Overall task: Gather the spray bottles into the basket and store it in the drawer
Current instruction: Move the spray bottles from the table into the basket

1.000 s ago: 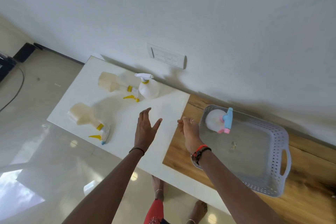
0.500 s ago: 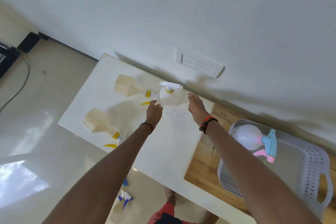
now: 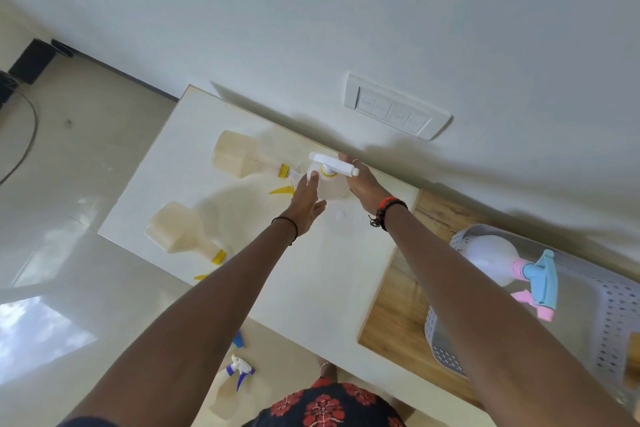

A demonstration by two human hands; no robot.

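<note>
Two bottles lie flat (image 3: pixel 239 156) on the worktop (image 3: pixel 332 274). My left grip (image 3: pixel 304 199), open-fingered, and right grip (image 3: pixel 362 184) cup the upright white spray bottle (image 3: pixel 327 184); I should squeeze its body evenly, lift straight, then carry it to the basket (image 3: pixel 613 308).

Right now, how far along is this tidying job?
Early on. Done: one bottle with a blue and pink sprayer lies in the basket. In hand: both hands, left and right, are closing around the upright white bottle; whether the grip is firm is unclear. Left: two cream bottles lying on the table, one more on the floor, then storing the basket; no drawer shows.
</note>
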